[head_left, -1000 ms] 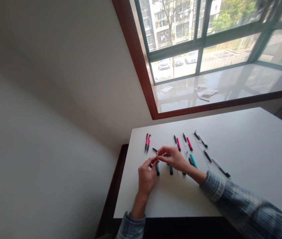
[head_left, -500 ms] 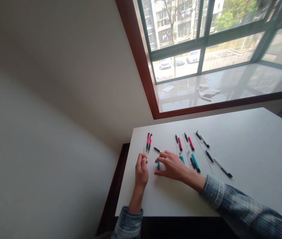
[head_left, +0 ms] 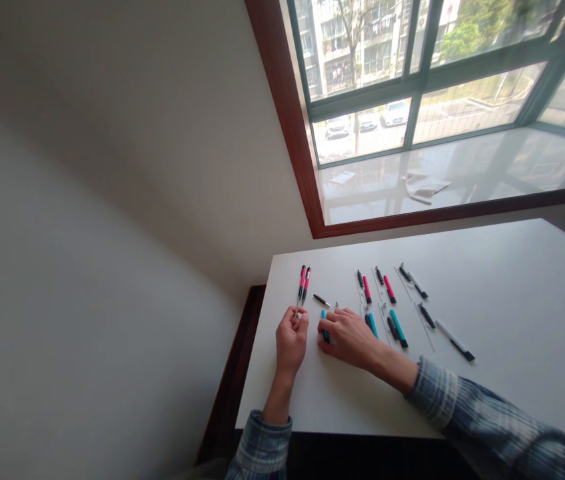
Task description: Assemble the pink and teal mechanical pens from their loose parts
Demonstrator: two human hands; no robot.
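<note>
On tbl [head_left: 512, 300], R hand [head_left: 348, 337] at teal barrel [head_left: 323, 315]; L hand [head_left: 291, 341] pinches rod [head_left: 297, 307].

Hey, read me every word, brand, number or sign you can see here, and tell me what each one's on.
No text can be read anywhere.
Pink pens: too small to make out any lettering.
Paper on the sill: no writing can be made out.
Cars outside: any plates are too small and washed out.
</note>
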